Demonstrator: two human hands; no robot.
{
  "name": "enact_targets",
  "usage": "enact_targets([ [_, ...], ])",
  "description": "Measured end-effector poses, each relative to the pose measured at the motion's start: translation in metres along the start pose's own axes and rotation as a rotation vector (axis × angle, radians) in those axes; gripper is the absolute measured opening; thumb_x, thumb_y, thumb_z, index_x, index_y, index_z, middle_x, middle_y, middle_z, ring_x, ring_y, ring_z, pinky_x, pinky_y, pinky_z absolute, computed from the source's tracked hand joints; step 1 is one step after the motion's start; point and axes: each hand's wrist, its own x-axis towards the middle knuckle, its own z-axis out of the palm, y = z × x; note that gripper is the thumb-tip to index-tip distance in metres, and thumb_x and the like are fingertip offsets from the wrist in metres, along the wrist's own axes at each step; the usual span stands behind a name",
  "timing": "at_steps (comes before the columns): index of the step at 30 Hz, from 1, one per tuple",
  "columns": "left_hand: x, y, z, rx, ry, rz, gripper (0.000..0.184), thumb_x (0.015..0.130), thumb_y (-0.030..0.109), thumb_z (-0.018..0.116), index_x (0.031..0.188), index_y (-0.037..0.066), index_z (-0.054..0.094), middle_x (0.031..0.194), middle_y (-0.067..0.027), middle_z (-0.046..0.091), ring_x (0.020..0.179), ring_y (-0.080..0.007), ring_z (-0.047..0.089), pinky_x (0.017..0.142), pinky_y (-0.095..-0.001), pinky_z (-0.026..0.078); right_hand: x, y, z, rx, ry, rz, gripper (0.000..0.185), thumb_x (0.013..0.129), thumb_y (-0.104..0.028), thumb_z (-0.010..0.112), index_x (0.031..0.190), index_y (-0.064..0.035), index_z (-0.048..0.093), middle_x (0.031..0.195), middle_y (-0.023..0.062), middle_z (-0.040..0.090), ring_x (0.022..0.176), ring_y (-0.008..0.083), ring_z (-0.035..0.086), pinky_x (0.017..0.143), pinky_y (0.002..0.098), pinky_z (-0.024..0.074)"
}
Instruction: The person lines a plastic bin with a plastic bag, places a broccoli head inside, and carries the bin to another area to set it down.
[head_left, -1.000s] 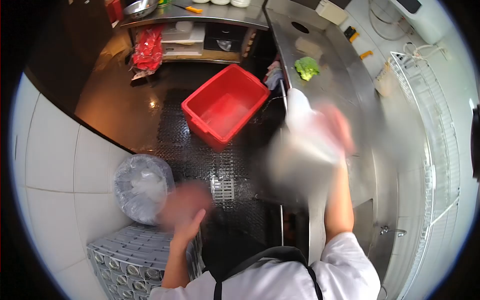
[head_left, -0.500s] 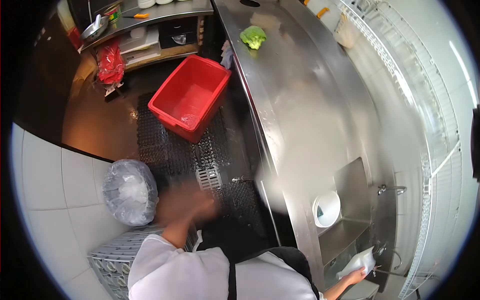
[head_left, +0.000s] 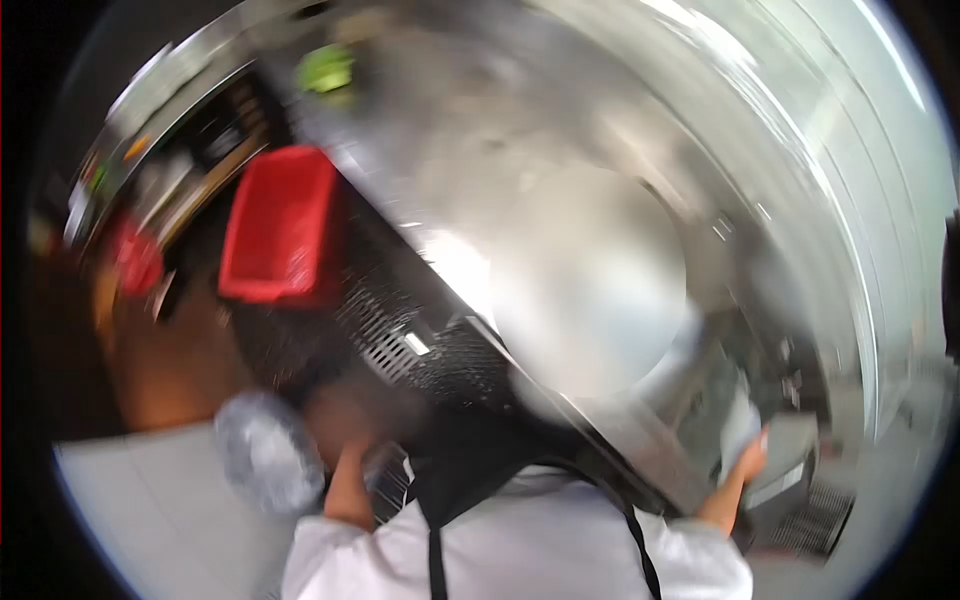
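My right hand [head_left: 750, 458] is closed around a white, soft-looking bag-like thing [head_left: 738, 428] over the sink side of the steel counter. Blur hides what exactly it is. Down by my body on the left, my left hand [head_left: 352, 425] is smeared by motion and a dark smudge on the lens, so its fingers do not show. Close beside it stands a bin lined with a clear plastic bag [head_left: 268, 452]. A pale round lens blur covers much of the counter's middle.
A red plastic tub [head_left: 275, 225] stands on the wet dark floor near a drain grate [head_left: 390, 357]. On the steel counter [head_left: 450, 130] lies a head of broccoli [head_left: 326, 69]. A low shelf with red bags [head_left: 135, 258] is at far left.
My view has swung, so the tub, broccoli and counter appear rotated and shifted left. My right hand with the white thing appears higher in view. My left hand stays near the lined bin.
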Motion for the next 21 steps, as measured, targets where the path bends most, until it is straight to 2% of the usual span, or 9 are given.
enact_targets([
  [1, 0.037, -0.054, 0.025, -0.073, -0.003, -0.054, 0.039, 0.084, 0.03, 0.062, 0.101, -0.005, 0.062, 0.09, -0.0149, 0.065, 0.08, -0.0258, 0.061, 0.073, -0.0377, 0.046, -0.005, -0.008, -0.008, 0.034, -0.048, -0.032, 0.077, 0.08, -0.07, 0.042, 0.103, -0.0001, 0.065, 0.098, 0.0221, 0.065, 0.09, 0.0328, 0.062, 0.08, 0.0458, 0.0463],
  [2, 0.011, -0.029, 0.025, -0.474, 0.08, -0.12, 0.037, 0.086, 0.031, 0.06, 0.097, -0.004, 0.063, 0.082, -0.0129, 0.064, 0.072, -0.0246, 0.058, 0.068, -0.0379, 0.045, -0.008, -0.017, -0.016, 0.07, -0.096, -0.062, 0.069, 0.084, -0.064, 0.043, 0.11, -0.0029, 0.064, 0.1, 0.0215, 0.065, 0.091, 0.0302, 0.062, 0.08, 0.0448, 0.0462],
  [3, -0.011, -0.001, 0.018, -0.475, 0.033, -0.149, 0.026, 0.087, 0.026, 0.059, 0.097, 0.002, 0.06, 0.08, -0.0093, 0.061, 0.063, -0.0236, 0.056, 0.055, -0.0379, 0.046, 0.005, -0.007, -0.005, 0.221, -0.156, -0.064, 0.073, 0.082, -0.064, 0.047, 0.119, -0.0033, 0.058, 0.115, 0.0212, 0.06, 0.104, 0.0303, 0.059, 0.088, 0.0421, 0.0442],
  [4, 0.006, -0.03, 0.034, -0.42, 0.065, 0.04, 0.023, 0.088, 0.029, 0.059, 0.093, 0.007, 0.057, 0.069, -0.0037, 0.056, 0.05, -0.0177, 0.049, 0.04, -0.0314, 0.038, 0.015, -0.011, 0.008, -0.039, 0.116, 0.026, 0.073, 0.08, -0.063, 0.049, 0.121, -0.0032, 0.057, 0.119, 0.0197, 0.058, 0.109, 0.0327, 0.056, 0.093, 0.0418, 0.0424],
  [6, -0.017, -0.015, 0.039, -0.508, -0.047, -0.383, 0.022, 0.09, 0.033, 0.057, 0.088, 0.011, 0.055, 0.059, 0.0004, 0.045, 0.044, -0.0135, 0.041, 0.034, -0.0288, 0.027, 0.094, 0.061, 0.088, 0.111, 0.243, -0.296, 0.076, 0.077, -0.065, 0.052, 0.12, -0.0025, 0.056, 0.115, 0.0229, 0.059, 0.108, 0.0388, 0.055, 0.092, 0.0452, 0.0427],
  [8, -0.004, -0.042, 0.055, -0.39, -0.055, -0.246, 0.024, 0.088, 0.029, 0.061, 0.093, 0.005, 0.057, 0.062, -0.0003, 0.05, 0.048, -0.0126, 0.044, 0.04, -0.0289, 0.033, 0.058, 0.025, 0.061, -0.142, 0.255, -0.317, 0.061, 0.076, -0.063, 0.057, 0.098, -0.0061, 0.062, 0.09, 0.023, 0.062, 0.09, 0.0398, 0.06, 0.081, 0.0487, 0.0451],
  [11, -0.002, -0.053, 0.064, -0.33, -0.066, -0.173, 0.03, 0.086, 0.026, 0.065, 0.098, -0.001, 0.057, 0.074, -0.0028, 0.057, 0.06, -0.0136, 0.049, 0.054, -0.0292, 0.041, 0.058, 0.027, 0.072, -0.158, 0.224, -0.422, 0.058, 0.075, -0.06, 0.06, 0.097, -0.0063, 0.061, 0.085, 0.0221, 0.061, 0.085, 0.0399, 0.059, 0.078, 0.0493, 0.0449],
  [15, -0.008, -0.025, 0.063, -0.328, 0.005, -0.108, 0.032, 0.086, 0.024, 0.065, 0.1, -0.003, 0.057, 0.088, -0.0059, 0.06, 0.077, -0.0158, 0.054, 0.07, -0.0305, 0.044, 0.047, 0.042, 0.092, -0.206, 0.296, -0.487, 0.045, 0.077, -0.048, 0.065, 0.095, -0.0067, 0.06, 0.082, 0.0175, 0.061, 0.081, 0.038, 0.059, 0.074, 0.0466, 0.0458],
  [21, -0.01, 0.007, 0.046, -0.226, 0.011, -0.09, 0.036, 0.087, 0.023, 0.062, 0.113, -0.001, 0.056, 0.103, -0.0094, 0.061, 0.087, -0.0204, 0.057, 0.078, -0.0324, 0.045, 0.045, 0.051, 0.105, -0.317, -0.03, -0.282, 0.044, 0.078, -0.034, 0.069, 0.108, -0.0065, 0.054, 0.101, 0.0188, 0.059, 0.099, 0.0374, 0.056, 0.08, 0.0471, 0.0456],
])
